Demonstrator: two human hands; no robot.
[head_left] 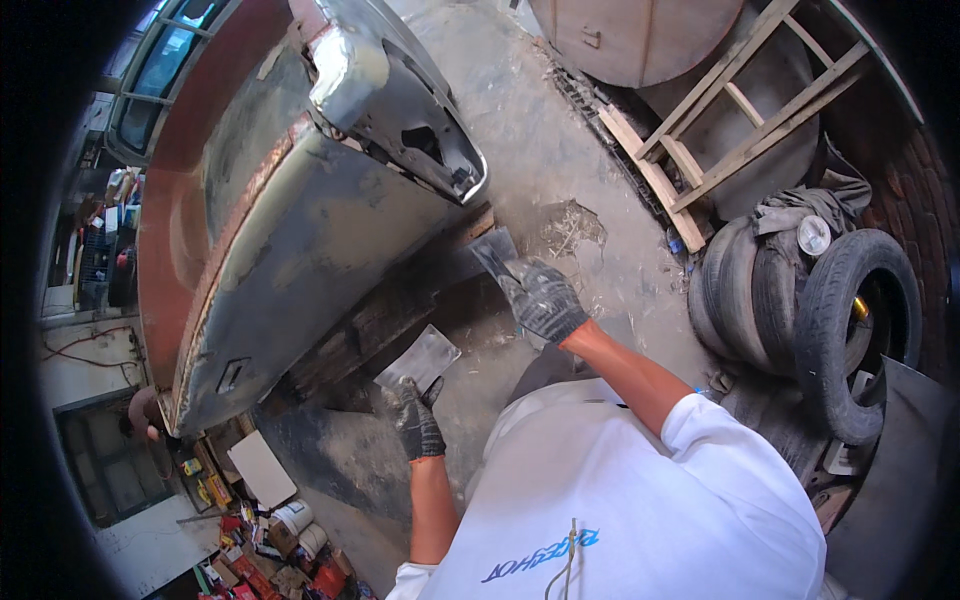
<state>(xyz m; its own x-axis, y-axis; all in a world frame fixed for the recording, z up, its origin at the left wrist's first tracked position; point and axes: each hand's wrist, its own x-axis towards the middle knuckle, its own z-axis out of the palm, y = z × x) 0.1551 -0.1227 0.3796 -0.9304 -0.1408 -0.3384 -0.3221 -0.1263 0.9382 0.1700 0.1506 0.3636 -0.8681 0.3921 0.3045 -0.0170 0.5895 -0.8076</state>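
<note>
Diffuse, fairly bright light covers the middle of the frame, whitening the shirt (650, 480) at lower centre. Hard glare blanches the corner of the vehicle panel (335, 75) at upper left of centre, while a paler sheen lies on the flat plate (425, 357). Deep shadow pools beneath the panel, and the brick wall (915, 205) at far right sinks into dimness. Fisheye distortion bows straight edges near the rim, black vignetting swallows the corners, and small clutter (270, 560) at lower left looks soft.

Head-worn fisheye — facing down, wide view, near overhead
</note>
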